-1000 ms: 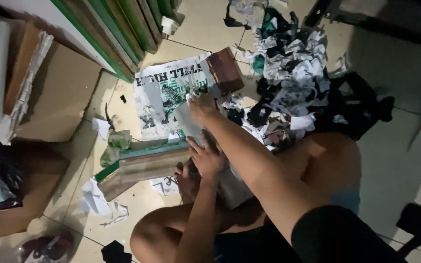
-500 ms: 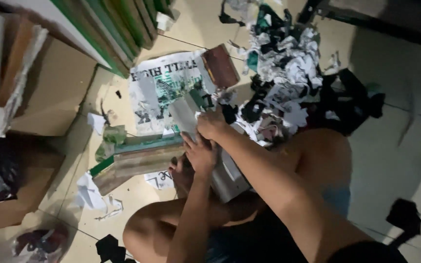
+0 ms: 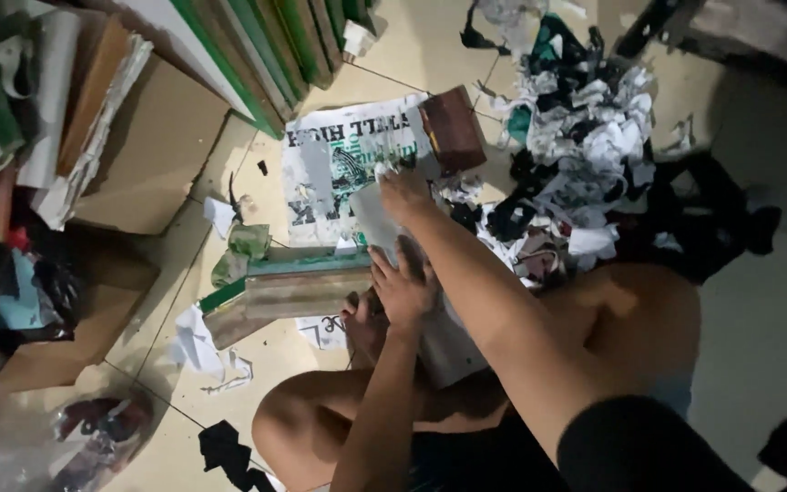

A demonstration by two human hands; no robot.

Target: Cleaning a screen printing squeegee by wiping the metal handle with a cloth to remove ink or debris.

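Note:
I sit on the floor with a pale grey sheet of card (image 3: 453, 351) lying across my lap and reaching out toward a printed poster (image 3: 334, 159). My right hand (image 3: 403, 193) grips the far end of the sheet. Nearer to me, my left hand (image 3: 401, 287) presses flat on the sheet with its fingers spread. A stack of green-edged boards (image 3: 298, 284) lies on the floor just left of my left hand. A small brown box (image 3: 453, 128) rests on the poster's far corner, beyond my right hand.
A big heap of torn black, white and green paper scraps (image 3: 585, 137) lies at the right. Green-edged panels (image 3: 266, 46) lean at the top, and cardboard sheets (image 3: 152, 150) lie at the left. Loose scraps (image 3: 198, 342) and a plastic bag (image 3: 93, 437) sit near my knee.
Both hands stay on the grey sheet. My right hand has shifted a little along its far end, and the view has drifted slightly.

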